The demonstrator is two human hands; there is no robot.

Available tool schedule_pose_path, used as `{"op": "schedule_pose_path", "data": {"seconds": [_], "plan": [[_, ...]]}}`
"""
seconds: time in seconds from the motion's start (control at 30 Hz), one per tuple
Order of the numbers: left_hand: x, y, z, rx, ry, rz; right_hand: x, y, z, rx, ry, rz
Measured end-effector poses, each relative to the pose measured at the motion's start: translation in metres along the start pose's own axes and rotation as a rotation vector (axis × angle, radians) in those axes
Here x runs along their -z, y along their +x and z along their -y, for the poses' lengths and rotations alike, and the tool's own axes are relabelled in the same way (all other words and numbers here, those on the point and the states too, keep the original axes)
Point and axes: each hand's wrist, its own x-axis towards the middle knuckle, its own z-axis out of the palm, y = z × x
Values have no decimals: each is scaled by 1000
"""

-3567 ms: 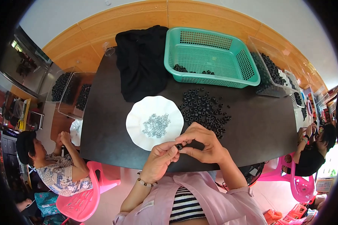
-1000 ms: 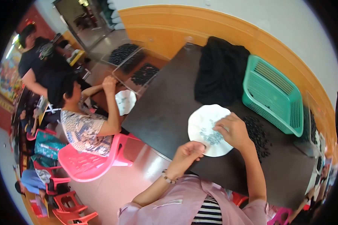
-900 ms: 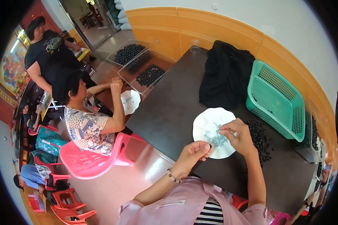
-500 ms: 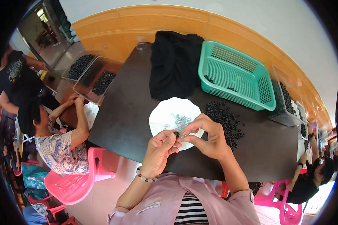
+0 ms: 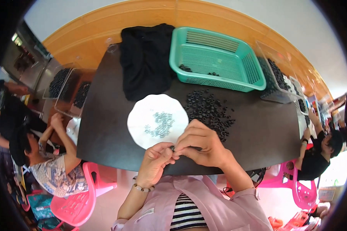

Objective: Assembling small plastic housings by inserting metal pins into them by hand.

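Left hand (image 5: pixel 152 164) pinched 1 bead (image 5: pixel 172 148); right hand (image 5: pixel 202 144), fingertips pressed together, touched it. Plate (image 5: pixel 138 127) lay left, bead pile (image 5: pixel 210 111) right, basket (image 5: pixel 219 83) far.

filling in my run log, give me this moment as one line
left hand: pinching small black piece; right hand: fingers at same piece; white plate: small translucent bits; right of plate: loose black pieces

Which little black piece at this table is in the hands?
The black piece pinched in the left hand, with the right hand right at it. Others lie loose in the pile on the table or in the green basket.
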Motion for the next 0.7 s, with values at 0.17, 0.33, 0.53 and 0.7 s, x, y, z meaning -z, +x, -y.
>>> {"op": "schedule_pose_path", "data": {"seconds": [0.17, 0.33, 0.53, 0.7], "plan": [[4, -1, 8, 42, -76, 35, -2, -12, -3, -71, 94, -3], [2, -2, 11, -9, 184, 30, 6, -22, 1, -140, 89, 120], [8, -2, 18, 80, 230, 142, 11, -27, -1, -424, 217, 269], [7, -2, 24, 143, -31, 86, 12, -29, -8, -465, 269, 258]]}}
